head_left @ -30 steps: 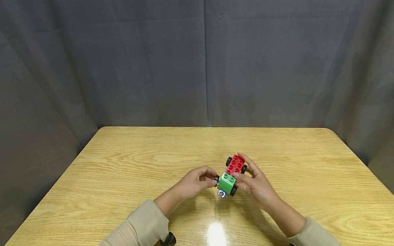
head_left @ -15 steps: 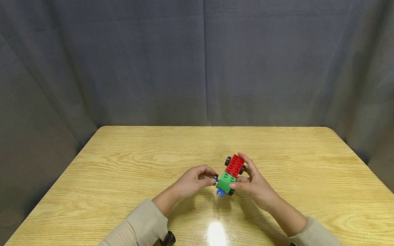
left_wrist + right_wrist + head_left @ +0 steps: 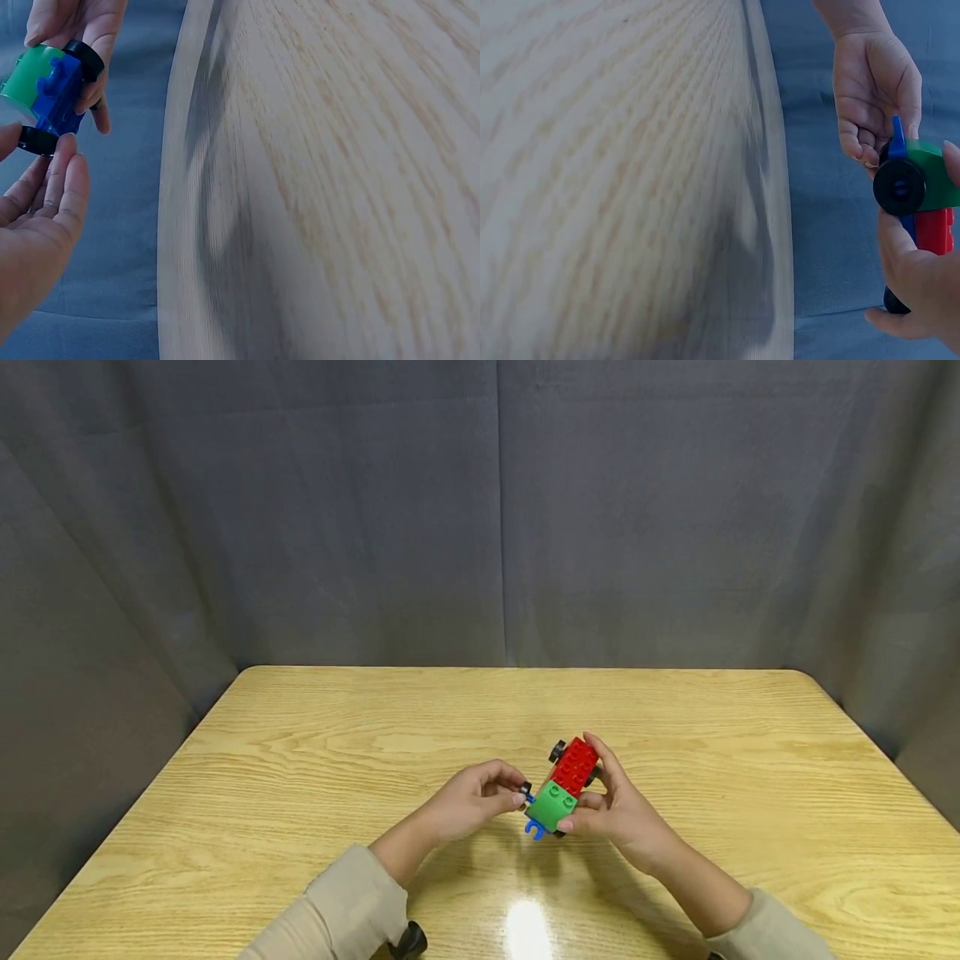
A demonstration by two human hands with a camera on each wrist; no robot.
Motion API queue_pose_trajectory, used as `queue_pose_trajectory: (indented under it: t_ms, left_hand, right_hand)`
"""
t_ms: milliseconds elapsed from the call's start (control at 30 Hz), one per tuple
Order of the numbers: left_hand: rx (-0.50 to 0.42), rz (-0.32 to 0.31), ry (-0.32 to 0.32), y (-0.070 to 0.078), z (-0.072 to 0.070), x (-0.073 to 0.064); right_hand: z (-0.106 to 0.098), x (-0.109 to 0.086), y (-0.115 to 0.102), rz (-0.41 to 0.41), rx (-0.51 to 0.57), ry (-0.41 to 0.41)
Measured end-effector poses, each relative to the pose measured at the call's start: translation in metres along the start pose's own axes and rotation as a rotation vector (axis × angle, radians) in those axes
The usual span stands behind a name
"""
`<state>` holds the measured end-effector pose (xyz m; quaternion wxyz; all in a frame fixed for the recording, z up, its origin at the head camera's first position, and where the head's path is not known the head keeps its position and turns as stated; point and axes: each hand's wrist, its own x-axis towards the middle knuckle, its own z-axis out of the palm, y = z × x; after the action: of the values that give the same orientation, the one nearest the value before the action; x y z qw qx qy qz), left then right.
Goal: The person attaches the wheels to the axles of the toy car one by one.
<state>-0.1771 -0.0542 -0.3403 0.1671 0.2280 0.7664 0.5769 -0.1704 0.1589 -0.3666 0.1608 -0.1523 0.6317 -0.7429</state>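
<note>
A toy car of building bricks is held above the table, with a red studded brick and a rounded green brick on a blue wheeled base. A blue hook juts from its near end. My right hand grips the car from the right, the thumb on the green brick and fingers along the far side. With thumb and fingertips, my left hand pinches a black wheel at the hook end. A bit of blue shows between that wheel and the green brick in the head view.
The wooden table spreads beneath both hands. A grey curtain hangs behind it. A black object sits by the left sleeve at the near edge, partly hidden.
My right thumb has slid from the red-green seam down to the green brick's near edge. The car has tilted slightly in the hand. My left hand stays at the wheel.
</note>
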Motion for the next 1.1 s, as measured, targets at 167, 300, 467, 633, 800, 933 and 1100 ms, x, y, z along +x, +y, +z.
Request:
queue_pose_trajectory:
  t_ms: [167,300,467,633,800,933,1100]
  left_hand:
    - [-0.021,0.009,-0.004,-0.014,0.000,0.009]
    - [-0.014,0.032,0.003,-0.026,-0.002,0.014]
    - [0.021,0.048,0.023,-0.026,-0.002,0.012]
    - [0.033,0.101,0.055,-0.023,-0.002,0.010]
    - [0.054,0.126,0.074,-0.020,-0.002,0.009]
    - [0.084,0.143,0.072,-0.016,-0.002,0.008]
    - [0.104,0.158,0.081,-0.012,-0.002,0.005]
  right_hand:
    - [-0.001,0.000,0.000,-0.008,0.004,-0.017]
    - [0.001,-0.002,0.000,-0.029,0.013,-0.019]
    - [0.005,-0.004,-0.002,-0.101,0.048,-0.041]
    - [0.009,-0.004,-0.005,-0.170,0.059,-0.079]
    - [0.014,-0.004,-0.007,-0.195,0.045,-0.063]
    - [0.015,-0.004,-0.008,-0.212,0.046,-0.060]
    - [0.015,-0.004,-0.008,-0.237,0.069,-0.090]
